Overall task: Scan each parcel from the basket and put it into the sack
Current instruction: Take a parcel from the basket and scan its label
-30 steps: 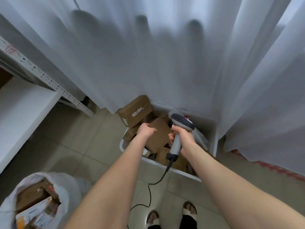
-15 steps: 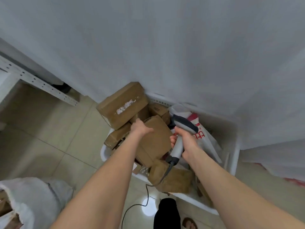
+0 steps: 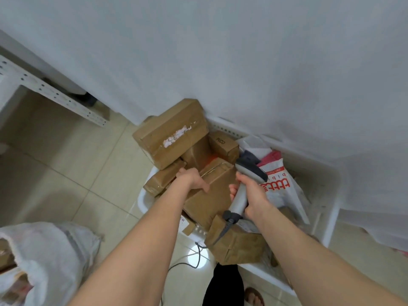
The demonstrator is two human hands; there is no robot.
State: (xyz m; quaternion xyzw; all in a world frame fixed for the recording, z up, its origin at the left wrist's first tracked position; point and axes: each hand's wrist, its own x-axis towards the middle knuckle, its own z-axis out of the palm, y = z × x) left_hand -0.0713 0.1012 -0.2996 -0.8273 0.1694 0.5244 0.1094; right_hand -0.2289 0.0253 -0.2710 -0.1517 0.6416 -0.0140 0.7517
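Note:
A white basket (image 3: 331,213) on the floor holds several brown cardboard parcels and a white mail bag with red print (image 3: 280,186). My left hand (image 3: 192,178) grips the left edge of a brown box (image 3: 209,195) in the middle of the pile. My right hand (image 3: 249,193) holds a grey barcode scanner (image 3: 247,173) by its handle, its head just right of that box; a red glow lies on the cardboard above it. The white sack (image 3: 48,257) stands at lower left with parcels inside.
A large box with a torn label (image 3: 172,133) tops the pile at the back left. White curtain hangs behind the basket. A white metal shelf frame (image 3: 50,93) stands at left. The scanner cable (image 3: 198,255) trails over the tiled floor near my feet.
The view has moved closer to the basket and tilted down. My left hand has shifted its hold down the box's left edge. The scanner stays beside the box.

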